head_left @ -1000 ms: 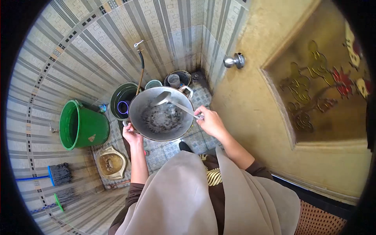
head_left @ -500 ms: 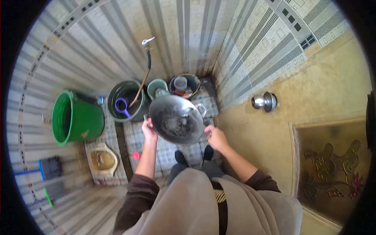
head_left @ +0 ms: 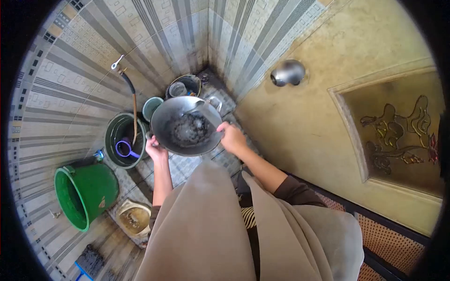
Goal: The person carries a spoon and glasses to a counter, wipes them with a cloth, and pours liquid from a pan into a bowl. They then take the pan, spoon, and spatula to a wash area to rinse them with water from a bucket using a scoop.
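A dark metal wok (head_left: 164, 110) is held up in front of me, its blackened inside facing up and shiny at the bottom. My left hand (head_left: 156, 149) is closed on its left handle. At the right rim, my right hand (head_left: 231, 136) grips the wok with the fingers closed. A flat grey metal utensil (head_left: 209, 114), spatula-like in shape, slants across the wok toward my right fingers. Whether those fingers hold it too, I cannot tell.
Beyond the wok stand a dark bucket (head_left: 193, 83) with things inside and a small green pail (head_left: 151, 108). To the left are a tub (head_left: 110, 145) with a purple dipper (head_left: 125, 148), a hose (head_left: 134, 105), a green bucket (head_left: 101, 185) and a squat toilet (head_left: 125, 208). A door with a round knob (head_left: 286, 74) is on the right.
My view has turned and shifted, so the tub, buckets and doorknob sit further left. Both hands still hold the wok, and a woven rack now shows at the lower right.
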Demonstrator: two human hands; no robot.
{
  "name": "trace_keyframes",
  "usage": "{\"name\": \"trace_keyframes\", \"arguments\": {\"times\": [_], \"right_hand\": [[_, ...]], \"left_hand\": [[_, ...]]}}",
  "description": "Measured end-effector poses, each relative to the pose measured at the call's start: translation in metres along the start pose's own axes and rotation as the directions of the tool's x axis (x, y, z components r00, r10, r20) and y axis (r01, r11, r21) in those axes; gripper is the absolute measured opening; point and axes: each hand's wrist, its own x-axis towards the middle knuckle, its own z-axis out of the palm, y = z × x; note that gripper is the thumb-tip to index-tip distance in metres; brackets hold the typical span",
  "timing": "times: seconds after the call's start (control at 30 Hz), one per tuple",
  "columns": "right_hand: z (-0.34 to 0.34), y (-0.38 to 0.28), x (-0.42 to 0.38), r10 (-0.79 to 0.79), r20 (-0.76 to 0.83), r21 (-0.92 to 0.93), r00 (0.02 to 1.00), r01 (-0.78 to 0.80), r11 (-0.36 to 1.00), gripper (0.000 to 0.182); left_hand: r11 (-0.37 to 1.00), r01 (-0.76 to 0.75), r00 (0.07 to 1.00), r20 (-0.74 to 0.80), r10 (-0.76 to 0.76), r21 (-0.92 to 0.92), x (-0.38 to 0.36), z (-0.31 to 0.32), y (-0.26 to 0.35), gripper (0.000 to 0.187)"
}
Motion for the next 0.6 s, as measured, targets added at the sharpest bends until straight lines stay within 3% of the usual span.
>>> {"name": "trace_keyframes", "arguments": {"times": [0.03, 0.27, 0.33, 0.6], "right_hand": [[0.001, -0.002, -0.001, -0.004, 0.007, 0.014, 1.0, 0.004, 1.0, 0.023], [-0.003, -0.015, -0.009, 0.056, 0.015, 0.038, 0.998, -0.057, 0.998, 0.022], [-0.005, -0.017, -0.012, -0.012, -0.002, 0.019, 1.0, 0.012, 1.0, 0.015], [-0.004, -0.008, -0.02, -0.034, 0.002, 0.042, 0.999, 0.034, 0.999, 0.015]], "left_hand": [[0.998, -0.045, 0.998, -0.038, 0.047, 0.045, -0.004, 0.012, 0.004, 0.008], [1.0, -0.007, 1.0, 0.029, 0.007, 0.008, 0.004, 0.021, 0.024, 0.004], [1.0, -0.002, 0.999, 0.036, 0.002, 0.016, -0.002, 0.026, 0.027, 0.006], [1.0, 0.01, 0.998, 0.07, -0.009, -0.012, -0.011, 0.022, 0.027, 0.01]]}}
